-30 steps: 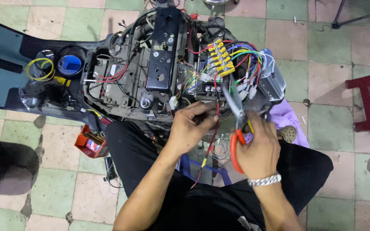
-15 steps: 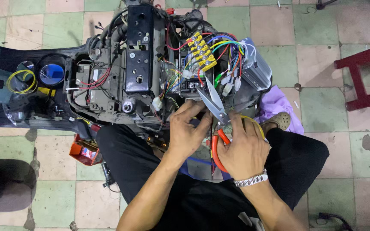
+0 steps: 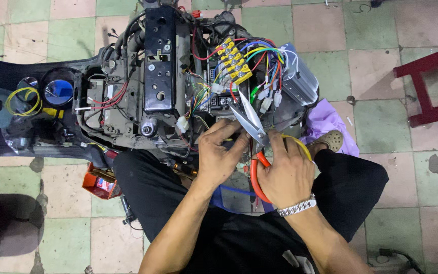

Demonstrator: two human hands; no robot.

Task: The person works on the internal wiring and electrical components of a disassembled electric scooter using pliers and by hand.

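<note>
My right hand (image 3: pixel 285 170) grips scissors (image 3: pixel 249 119) with orange and yellow handles; the blades are parted and point up toward the wiring. My left hand (image 3: pixel 219 152) pinches thin wires just left of the blades, fingers closed on them. Above both hands lies the opened frame of a scooter (image 3: pixel 158 81), with a yellow terminal block (image 3: pixel 234 63), a bundle of coloured wires (image 3: pixel 264 61) and a silver controller box (image 3: pixel 300 81). A metal bracelet (image 3: pixel 296 207) is on my right wrist. I sit on the tiled floor in black trousers.
A red stool (image 3: pixel 429 86) stands at the right. A purple cloth (image 3: pixel 325 122) and a sandal (image 3: pixel 330 139) lie by my right knee. An orange box (image 3: pixel 100 182) sits under the frame at the left. A yellow wire coil (image 3: pixel 24 101) rests on the scooter panel.
The view has shifted, so the scooter sits higher in frame. Both hands have moved up closer to the wiring, and the scissor blades now reach nearer the connectors.
</note>
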